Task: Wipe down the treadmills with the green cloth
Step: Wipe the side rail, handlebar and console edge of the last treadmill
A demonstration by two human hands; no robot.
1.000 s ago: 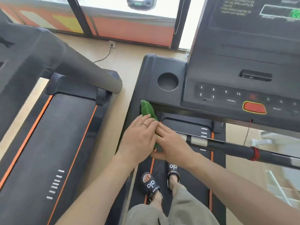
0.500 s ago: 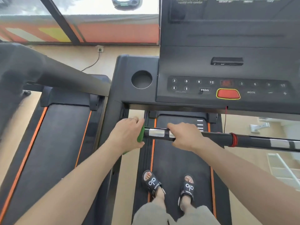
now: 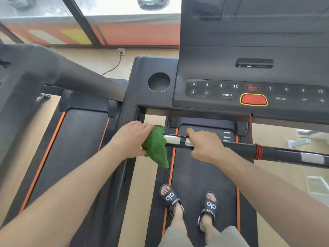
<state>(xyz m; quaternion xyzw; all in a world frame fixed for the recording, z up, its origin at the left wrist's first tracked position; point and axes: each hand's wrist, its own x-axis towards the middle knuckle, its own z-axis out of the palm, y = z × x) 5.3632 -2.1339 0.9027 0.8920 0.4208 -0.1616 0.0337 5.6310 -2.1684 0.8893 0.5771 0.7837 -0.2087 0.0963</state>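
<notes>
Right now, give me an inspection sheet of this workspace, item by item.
Surface: treadmill belt, black with orange edges; the person stands on it in sandals.
Job's things: green cloth bunched at the left end of the handlebar.
Clutter: nothing seen.
Hands: left hand grips the cloth; right hand grips the handlebar by its silver sensor.
Cables: red cord hangs below the console; a floor cable runs to a wall socket.
Surroundings: second treadmill to the left; windows ahead.

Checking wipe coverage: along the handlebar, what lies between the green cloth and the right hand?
In the head view, a shiny metal sensor plate on the handlebar lies between the green cloth and the right hand; a second plate starts under that hand's fingers.
</notes>
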